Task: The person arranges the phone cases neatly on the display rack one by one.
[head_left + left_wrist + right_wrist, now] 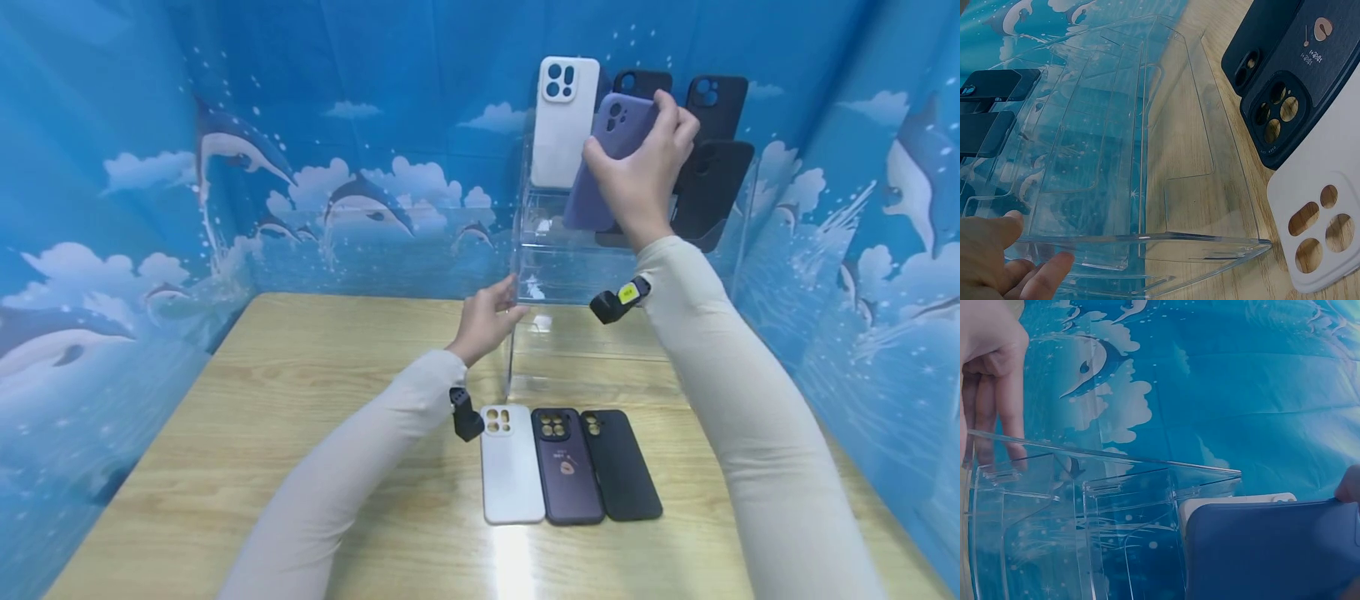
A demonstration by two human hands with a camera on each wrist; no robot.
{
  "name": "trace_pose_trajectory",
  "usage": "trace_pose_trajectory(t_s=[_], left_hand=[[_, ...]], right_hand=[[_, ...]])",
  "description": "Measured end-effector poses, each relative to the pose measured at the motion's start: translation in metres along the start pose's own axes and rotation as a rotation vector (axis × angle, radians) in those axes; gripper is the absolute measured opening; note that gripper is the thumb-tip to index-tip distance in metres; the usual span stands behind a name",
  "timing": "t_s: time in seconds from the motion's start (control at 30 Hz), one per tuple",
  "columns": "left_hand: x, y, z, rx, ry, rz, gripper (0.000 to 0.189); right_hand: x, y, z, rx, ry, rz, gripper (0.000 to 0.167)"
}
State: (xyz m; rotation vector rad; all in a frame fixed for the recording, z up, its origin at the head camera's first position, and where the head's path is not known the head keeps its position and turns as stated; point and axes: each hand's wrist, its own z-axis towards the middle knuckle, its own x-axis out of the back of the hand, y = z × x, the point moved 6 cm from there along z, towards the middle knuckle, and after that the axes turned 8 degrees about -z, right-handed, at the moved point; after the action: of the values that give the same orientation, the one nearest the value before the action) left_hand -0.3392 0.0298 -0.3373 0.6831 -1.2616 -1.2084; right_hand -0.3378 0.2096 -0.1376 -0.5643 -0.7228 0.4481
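My right hand (651, 177) grips a purple phone case (592, 196) by its two side edges, up at the top tiers of a clear acrylic display stand (1160, 237). In the right wrist view the case (1266, 550) looks blue and overlaps a white case behind it. Lower down, my left hand (483, 323) pinches the stand's left side panel, thumb on one side and fingers on the other. A white phone case (566, 133) stands upright on the top tier, just left of the purple one.
Black cases (716, 108) stand to the right on the upper tiers. In front of the stand, a white case (512, 479), a dark patterned case (573, 492) and a black case (628, 475) lie side by side on the wooden table (300, 358). Blue dolphin curtains (420, 83) surround it.
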Motion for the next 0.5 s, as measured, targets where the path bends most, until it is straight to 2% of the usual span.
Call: trace_pose_trajectory(t_s=[0.5], left_hand=[[-0.001,0.0,-0.001,0.016,-0.019,0.014,0.062]], right_hand=[[-0.028,-0.013,0.013,0.004,0.066,0.013,0.082]])
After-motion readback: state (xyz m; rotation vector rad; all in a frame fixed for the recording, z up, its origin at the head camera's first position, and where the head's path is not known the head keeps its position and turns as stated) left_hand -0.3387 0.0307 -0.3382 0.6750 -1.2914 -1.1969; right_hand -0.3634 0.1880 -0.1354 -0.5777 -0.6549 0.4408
